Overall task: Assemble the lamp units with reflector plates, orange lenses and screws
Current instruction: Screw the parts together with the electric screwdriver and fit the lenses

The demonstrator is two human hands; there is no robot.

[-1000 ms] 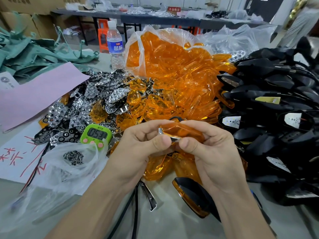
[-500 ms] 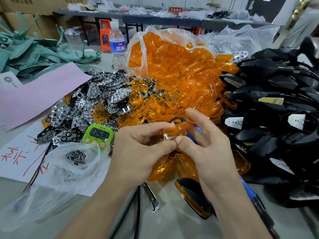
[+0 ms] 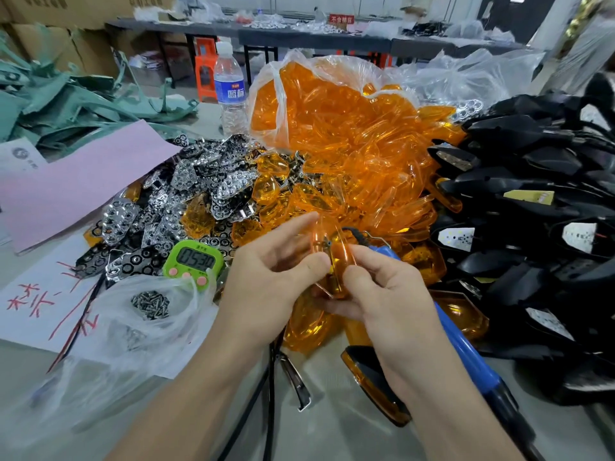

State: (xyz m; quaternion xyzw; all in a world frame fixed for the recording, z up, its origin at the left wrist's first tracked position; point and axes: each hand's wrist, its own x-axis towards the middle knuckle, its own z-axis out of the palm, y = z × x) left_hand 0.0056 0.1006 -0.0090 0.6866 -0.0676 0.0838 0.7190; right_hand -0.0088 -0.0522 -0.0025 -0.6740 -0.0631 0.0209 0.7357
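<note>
Wrists angle inward; grip of the left hand (image 3: 276,281) pinches the orange lens (image 3: 340,259), forefinger stretched above; grip of the right hand (image 3: 396,294) pinches its other side, blue screwdriver (image 3: 466,357) just beneath.

Seemingly left hand (image 3: 266,287) and right hand (image 3: 396,301) pinch orange lens (image 3: 340,265).

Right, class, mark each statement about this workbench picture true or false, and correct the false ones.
1. Both hands hold an orange lens. True: the left hand and right hand pinch it.
2. The green timer lies in the right hand. False: it lies beside the reflector plates, left of both hands.
3. The water bottle stands upright. True.
4. The screws lie in a metal tin. False: they lie in a clear plastic bag.
</note>
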